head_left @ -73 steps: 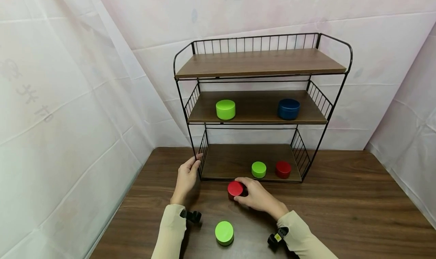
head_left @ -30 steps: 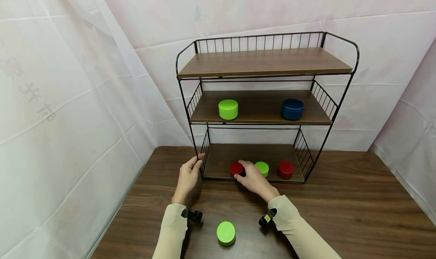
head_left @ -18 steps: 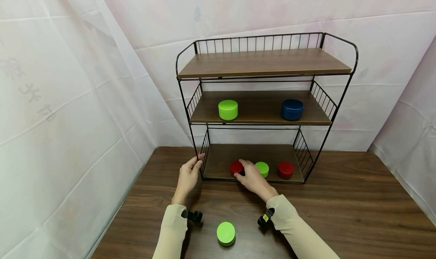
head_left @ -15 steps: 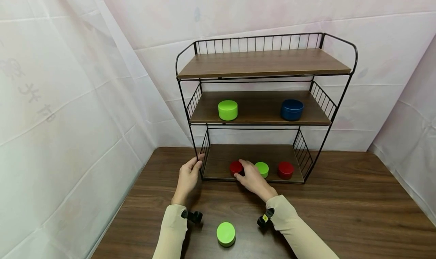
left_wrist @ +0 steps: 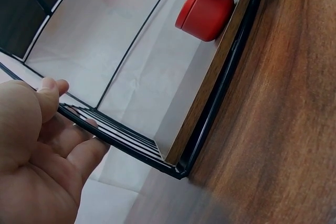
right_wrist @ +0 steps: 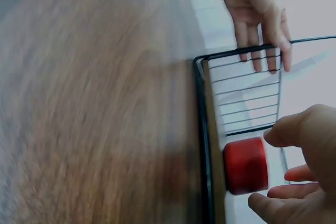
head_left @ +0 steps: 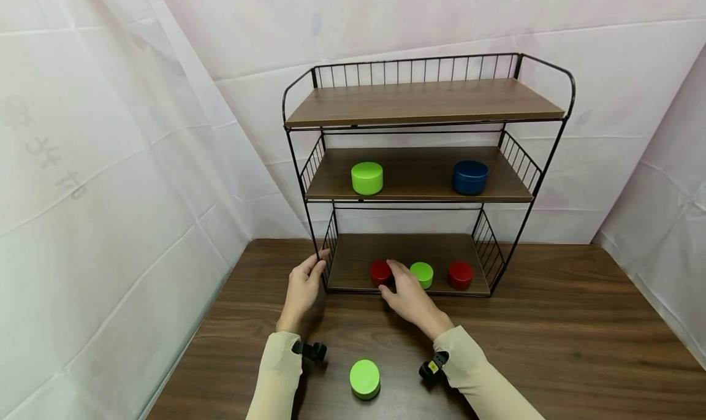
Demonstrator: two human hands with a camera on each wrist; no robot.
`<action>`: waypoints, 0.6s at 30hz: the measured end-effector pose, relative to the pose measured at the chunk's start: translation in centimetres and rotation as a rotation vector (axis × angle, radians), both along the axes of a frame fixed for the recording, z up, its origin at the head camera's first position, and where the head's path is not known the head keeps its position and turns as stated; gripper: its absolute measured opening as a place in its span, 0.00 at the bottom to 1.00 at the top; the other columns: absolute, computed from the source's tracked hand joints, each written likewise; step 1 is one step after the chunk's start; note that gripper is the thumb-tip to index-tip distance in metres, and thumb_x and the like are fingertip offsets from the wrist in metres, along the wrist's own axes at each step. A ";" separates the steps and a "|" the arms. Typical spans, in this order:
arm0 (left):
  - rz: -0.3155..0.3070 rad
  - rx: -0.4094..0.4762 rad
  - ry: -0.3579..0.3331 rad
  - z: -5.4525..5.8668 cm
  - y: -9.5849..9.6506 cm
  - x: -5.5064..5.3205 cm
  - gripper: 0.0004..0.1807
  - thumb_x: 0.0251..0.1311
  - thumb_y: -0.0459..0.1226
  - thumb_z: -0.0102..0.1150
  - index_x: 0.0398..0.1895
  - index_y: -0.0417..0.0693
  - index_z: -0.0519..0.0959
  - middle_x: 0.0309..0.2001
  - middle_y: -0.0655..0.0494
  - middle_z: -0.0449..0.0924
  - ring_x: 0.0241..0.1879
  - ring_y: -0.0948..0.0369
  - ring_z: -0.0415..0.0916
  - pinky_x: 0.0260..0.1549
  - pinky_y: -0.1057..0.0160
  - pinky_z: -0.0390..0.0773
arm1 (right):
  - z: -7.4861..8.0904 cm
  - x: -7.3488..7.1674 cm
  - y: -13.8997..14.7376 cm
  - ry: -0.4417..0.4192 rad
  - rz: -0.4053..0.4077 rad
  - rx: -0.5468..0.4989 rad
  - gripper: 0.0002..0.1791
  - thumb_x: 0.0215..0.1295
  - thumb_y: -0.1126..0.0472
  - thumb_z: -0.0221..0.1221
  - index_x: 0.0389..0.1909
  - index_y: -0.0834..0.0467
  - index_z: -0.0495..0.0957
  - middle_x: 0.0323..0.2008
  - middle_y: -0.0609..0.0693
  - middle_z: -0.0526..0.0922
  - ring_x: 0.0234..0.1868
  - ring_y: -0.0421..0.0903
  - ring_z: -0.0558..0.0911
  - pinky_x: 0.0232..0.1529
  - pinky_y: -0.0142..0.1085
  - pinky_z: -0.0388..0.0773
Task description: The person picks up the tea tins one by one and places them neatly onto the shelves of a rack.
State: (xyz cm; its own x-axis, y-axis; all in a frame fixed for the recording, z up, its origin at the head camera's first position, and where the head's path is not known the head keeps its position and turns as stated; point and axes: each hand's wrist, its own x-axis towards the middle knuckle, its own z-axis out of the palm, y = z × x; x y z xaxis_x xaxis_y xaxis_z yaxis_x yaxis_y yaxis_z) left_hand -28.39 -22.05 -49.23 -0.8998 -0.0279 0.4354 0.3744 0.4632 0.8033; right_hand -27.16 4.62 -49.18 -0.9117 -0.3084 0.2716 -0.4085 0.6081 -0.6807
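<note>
A round red tin [head_left: 380, 274] stands on the bottom board of a three-tier wire shelf rack [head_left: 425, 101], left of a small green tin [head_left: 421, 274]. My right hand [head_left: 410, 296] is beside the left red tin, its thumb and fingers spread; in the right wrist view, a gap shows between the thumb and the tin [right_wrist: 245, 166]. With thumb and fingers, my left hand [head_left: 301, 285] holds the rack's left front post low down; the left wrist view shows the fingers about the black wire [left_wrist: 89, 127].
A second red tin [head_left: 460, 275] is at the bottom board's right. On the middle board stand a larger green tin [head_left: 366, 178] and a dark blue tin [head_left: 470, 177]. Another green tin [head_left: 364, 379] sits on the wooden table [head_left: 579, 334] between the forearms. White cloth [head_left: 138, 162] hangs behind.
The right hand carried the red tin from the table's front onto the bottom board, then let go and drew back slightly. The left hand stayed on the post.
</note>
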 end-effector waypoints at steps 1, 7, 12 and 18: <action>0.002 0.001 -0.005 0.0 0.0 0.0 0.18 0.77 0.39 0.53 0.65 0.47 0.81 0.52 0.43 0.86 0.16 0.70 0.65 0.26 0.64 0.72 | 0.2 0.3 0.1 -0.003 0.000 -0.012 0.35 0.71 0.60 0.64 0.74 0.70 0.64 0.73 0.67 0.68 0.72 0.63 0.70 0.67 0.55 0.73; 0.013 0.003 -0.023 0.0 0.2 0.0 0.17 0.77 0.38 0.53 0.64 0.51 0.82 0.39 0.42 0.85 0.19 0.72 0.62 0.30 0.66 0.70 | 1.7 2.0 1.0 -0.035 0.001 -0.082 0.38 0.71 0.54 0.64 0.77 0.63 0.63 0.76 0.63 0.65 0.71 0.62 0.73 0.67 0.55 0.73; 0.018 -0.002 -0.026 0.0 0.2 0.0 0.17 0.77 0.38 0.54 0.63 0.50 0.82 0.51 0.42 0.86 0.35 0.60 0.82 0.44 0.55 0.82 | 2.7 3.1 1.7 -0.052 0.021 -0.102 0.43 0.70 0.48 0.65 0.80 0.57 0.59 0.78 0.58 0.62 0.70 0.61 0.73 0.67 0.56 0.73; 0.003 0.023 -0.035 0.0 0.1 -0.1 0.17 0.77 0.37 0.53 0.63 0.47 0.82 0.61 0.47 0.83 0.64 0.51 0.78 0.63 0.45 0.76 | 3.0 4.6 2.3 -0.083 0.059 -0.065 0.51 0.66 0.38 0.67 0.83 0.46 0.51 0.81 0.49 0.57 0.80 0.53 0.59 0.74 0.59 0.63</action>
